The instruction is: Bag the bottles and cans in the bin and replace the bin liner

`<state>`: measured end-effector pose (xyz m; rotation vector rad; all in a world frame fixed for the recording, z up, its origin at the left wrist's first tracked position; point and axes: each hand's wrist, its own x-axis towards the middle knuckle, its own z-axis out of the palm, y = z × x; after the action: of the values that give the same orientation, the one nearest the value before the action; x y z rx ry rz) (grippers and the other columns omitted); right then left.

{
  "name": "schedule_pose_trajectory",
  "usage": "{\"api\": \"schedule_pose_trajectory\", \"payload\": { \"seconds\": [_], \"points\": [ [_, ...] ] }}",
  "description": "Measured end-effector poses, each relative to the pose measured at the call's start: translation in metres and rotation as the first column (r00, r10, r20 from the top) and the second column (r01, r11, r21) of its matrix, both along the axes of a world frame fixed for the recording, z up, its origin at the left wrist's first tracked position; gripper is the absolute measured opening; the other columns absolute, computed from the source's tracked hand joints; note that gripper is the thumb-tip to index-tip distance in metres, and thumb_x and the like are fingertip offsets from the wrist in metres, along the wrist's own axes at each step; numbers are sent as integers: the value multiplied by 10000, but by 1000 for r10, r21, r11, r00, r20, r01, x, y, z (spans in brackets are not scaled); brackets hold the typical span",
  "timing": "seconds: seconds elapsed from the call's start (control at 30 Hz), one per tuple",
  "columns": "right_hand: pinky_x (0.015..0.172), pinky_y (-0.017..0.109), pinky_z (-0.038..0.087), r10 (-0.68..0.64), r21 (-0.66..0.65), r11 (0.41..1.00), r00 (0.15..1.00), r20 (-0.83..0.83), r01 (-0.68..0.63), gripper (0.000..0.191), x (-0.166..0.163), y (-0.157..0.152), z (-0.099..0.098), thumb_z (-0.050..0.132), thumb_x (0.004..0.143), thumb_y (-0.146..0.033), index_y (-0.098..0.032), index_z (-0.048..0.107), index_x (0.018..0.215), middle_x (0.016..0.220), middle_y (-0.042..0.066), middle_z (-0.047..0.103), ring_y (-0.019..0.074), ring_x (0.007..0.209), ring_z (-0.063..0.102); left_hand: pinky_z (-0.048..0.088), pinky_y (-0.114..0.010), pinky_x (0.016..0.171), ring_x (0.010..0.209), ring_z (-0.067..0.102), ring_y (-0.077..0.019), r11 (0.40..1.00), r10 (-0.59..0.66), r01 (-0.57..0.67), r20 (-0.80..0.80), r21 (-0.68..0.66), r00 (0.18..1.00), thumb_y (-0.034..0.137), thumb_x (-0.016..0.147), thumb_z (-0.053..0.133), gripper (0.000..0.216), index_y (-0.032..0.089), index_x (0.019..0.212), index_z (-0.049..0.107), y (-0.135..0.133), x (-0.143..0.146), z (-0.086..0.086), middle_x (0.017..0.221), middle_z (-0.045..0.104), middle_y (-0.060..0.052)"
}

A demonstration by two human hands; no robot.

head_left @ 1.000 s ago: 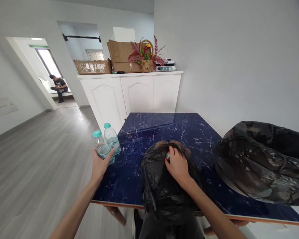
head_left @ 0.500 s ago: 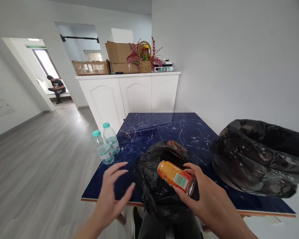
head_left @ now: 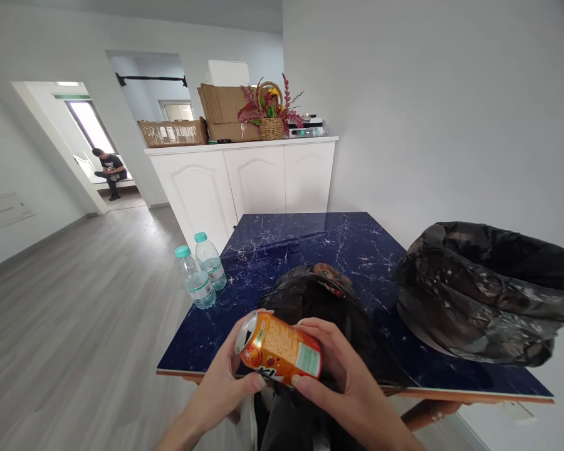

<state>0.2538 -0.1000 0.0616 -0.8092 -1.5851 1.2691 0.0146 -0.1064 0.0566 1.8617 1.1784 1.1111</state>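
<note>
An orange soda can is held on its side above the near table edge, its opened top facing left. My left hand is closed around the top end, with the thumb below. Around the bottom end, my right hand is closed too. Behind and under the can lies a black plastic bag, partly hidden by my hands. A reddish-brown item shows at the far end of that bag; its kind I cannot make out.
The dark blue marbled table spreads ahead. Two clear water bottles with teal caps stand at its left edge. A bin lined with a black bag stands on the right. Beyond are a white cabinet and a seated person.
The orange can has moved left and turned so its opened top shows. My left hand, open before, has closed on it; my right hand still holds it.
</note>
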Motion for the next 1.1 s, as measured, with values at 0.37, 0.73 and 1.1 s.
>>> {"api": "schedule_pose_trajectory", "payload": {
  "seconds": [0.37, 0.73, 1.1],
  "points": [
    [1223, 504, 445, -203, 278, 958, 867, 455, 78, 341, 2, 40, -49, 565, 1016, -296, -269, 623, 1351, 1542, 110, 560, 292, 1436, 545, 643, -508, 948, 1090, 763, -346, 882, 470, -469, -7, -51, 883, 564, 827, 811, 669, 249, 1375, 592, -3, -32, -8, 1176, 781, -99],
    [1227, 518, 450, -454, 450, 876, 613, 647, 174, 529, 31, 100, -105, 332, 1072, -290, -204, 533, 1554, 1645, 123, 471, 310, 1535, 431, 601, -481, 906, 1039, 748, -370, 564, 824, -824, 86, -44, 560, 692, 626, 863, 711, 195, 1076, 624, 38, -105, -39, 1091, 772, -100],
    [1129, 567, 492, -624, 617, 766, 442, 644, 182, 524, 51, 138, -104, 362, 1058, -311, -194, 503, 1549, 1551, 186, 544, 379, 1447, 498, 583, -516, 976, 1107, 728, -388, 539, 841, -838, 98, -85, 532, 664, 628, 875, 766, 171, 1163, 635, 55, -118, -53, 1164, 761, -125]
  ]
}}
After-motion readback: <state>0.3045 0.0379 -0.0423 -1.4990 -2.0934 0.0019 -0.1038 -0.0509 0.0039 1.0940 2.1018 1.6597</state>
